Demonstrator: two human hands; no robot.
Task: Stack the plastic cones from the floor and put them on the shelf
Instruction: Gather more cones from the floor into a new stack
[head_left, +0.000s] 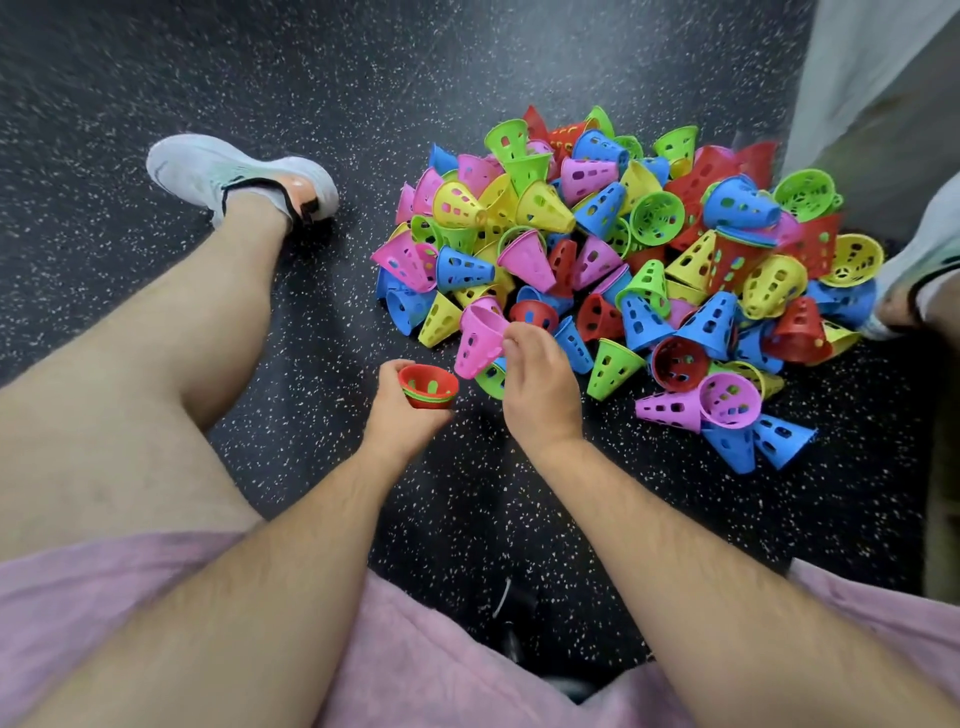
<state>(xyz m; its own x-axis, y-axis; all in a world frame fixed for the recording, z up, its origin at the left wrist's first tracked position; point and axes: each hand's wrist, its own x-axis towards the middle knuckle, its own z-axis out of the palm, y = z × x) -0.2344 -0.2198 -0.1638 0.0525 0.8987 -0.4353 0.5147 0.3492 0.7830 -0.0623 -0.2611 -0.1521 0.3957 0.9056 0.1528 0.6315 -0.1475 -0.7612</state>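
Dozens of perforated plastic cones (623, 260) in pink, yellow, green, blue and red lie heaped in a loose pile on the dark speckled floor (311, 78), tipped every way, some on their sides and some with the open mouth up. The heap sits on the far right part of the floor, close beneath a pale wall panel (872, 78). A few blue and pink cones have spilled out along the pile's near right edge.

A pale grey shoe (234, 171) rests on the floor well to the left of the pile, with the bare left leg (156, 338) running back from it. A second shoe (919, 260) touches the pile's right side. Pink shorts (441, 649) fill the near edge of the view.

The left grip (402, 410) has its fingers curled round a short stack of nested cones (428, 385), mouth up. A red cone lies innermost and green rims show beneath it. The stack is held just short of the pile's near left edge.

The right grip (540, 384) reaches to that same edge, thumb and fingertips pressed together on one side of a pink cone (480, 338), which stands tilted just beyond the stack. Whether this cone is clear of the cones under it cannot be told.
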